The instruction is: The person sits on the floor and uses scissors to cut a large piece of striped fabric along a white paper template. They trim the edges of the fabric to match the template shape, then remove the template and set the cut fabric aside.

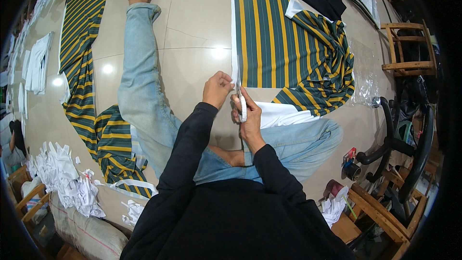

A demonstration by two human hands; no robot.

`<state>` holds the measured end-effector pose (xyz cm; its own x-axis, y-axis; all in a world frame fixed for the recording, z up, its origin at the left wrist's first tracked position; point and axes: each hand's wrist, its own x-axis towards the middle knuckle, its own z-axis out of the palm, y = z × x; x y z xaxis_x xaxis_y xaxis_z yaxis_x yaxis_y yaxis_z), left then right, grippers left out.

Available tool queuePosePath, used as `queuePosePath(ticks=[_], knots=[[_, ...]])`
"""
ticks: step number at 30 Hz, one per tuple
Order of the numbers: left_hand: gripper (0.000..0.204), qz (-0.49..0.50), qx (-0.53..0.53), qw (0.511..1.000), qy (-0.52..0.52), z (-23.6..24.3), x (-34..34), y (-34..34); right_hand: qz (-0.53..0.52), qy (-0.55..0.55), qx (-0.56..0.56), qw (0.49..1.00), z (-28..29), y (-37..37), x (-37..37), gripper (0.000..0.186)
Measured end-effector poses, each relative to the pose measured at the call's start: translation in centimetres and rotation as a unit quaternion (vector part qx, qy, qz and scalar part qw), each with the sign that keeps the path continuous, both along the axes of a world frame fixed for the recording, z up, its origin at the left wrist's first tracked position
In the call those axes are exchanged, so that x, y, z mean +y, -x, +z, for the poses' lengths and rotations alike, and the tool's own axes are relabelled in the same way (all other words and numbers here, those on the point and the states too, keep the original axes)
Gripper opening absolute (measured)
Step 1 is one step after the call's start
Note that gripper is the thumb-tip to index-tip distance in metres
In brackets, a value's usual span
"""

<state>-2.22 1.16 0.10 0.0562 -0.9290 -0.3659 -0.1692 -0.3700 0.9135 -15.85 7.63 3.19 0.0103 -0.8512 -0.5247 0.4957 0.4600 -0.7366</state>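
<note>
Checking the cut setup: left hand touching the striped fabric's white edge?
Touching. Head view shows the left hand fingertips pinching the white edge of the striped fabric beside the scissors.

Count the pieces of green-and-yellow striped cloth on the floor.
2. One striped cloth lies ahead of the hands, flat at its left and bunched at its right. A second, long striped cloth runs down the floor left of the outstretched leg. More may be hidden beneath the bunched folds.

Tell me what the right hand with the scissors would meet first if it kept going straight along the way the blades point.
The right hand holds scissors pointing away from the person, along the white left edge of the green-and-yellow striped fabric. Going straight on, it would probably meet more of that white edge strip first; beyond the fabric's far end lies bare tiled floor.
</note>
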Motion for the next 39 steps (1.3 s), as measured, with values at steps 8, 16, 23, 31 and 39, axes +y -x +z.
queuePosePath(ticks=[8, 16, 23, 31, 39], knots=[[0.018, -0.037, -0.132, 0.990, 0.004, 1.4, 0.0, -0.7, -0.004, -0.019, 0.022, 1.000, 1.2, 0.0, -0.6, 0.056], [0.016, -0.039, -0.103, 0.994, 0.006, 0.9, -0.2, -0.9, -0.007, 0.026, 0.009, 1.000, 0.3, -0.5, -4.2, 0.056], [0.016, -0.044, -0.085, 0.995, 0.020, 0.1, 0.0, -1.1, -0.004, 0.022, 0.012, 1.000, 0.2, -0.9, -4.8, 0.061], [0.016, -0.060, -0.115, 0.991, -0.015, 1.4, -0.3, -1.1, -0.010, 0.009, -0.003, 1.000, 0.8, -0.7, -5.4, 0.059], [0.015, -0.064, -0.127, 0.990, -0.003, 1.9, -0.2, -1.1, 0.006, 0.032, 0.029, 0.999, 0.5, -0.8, -9.1, 0.056]])
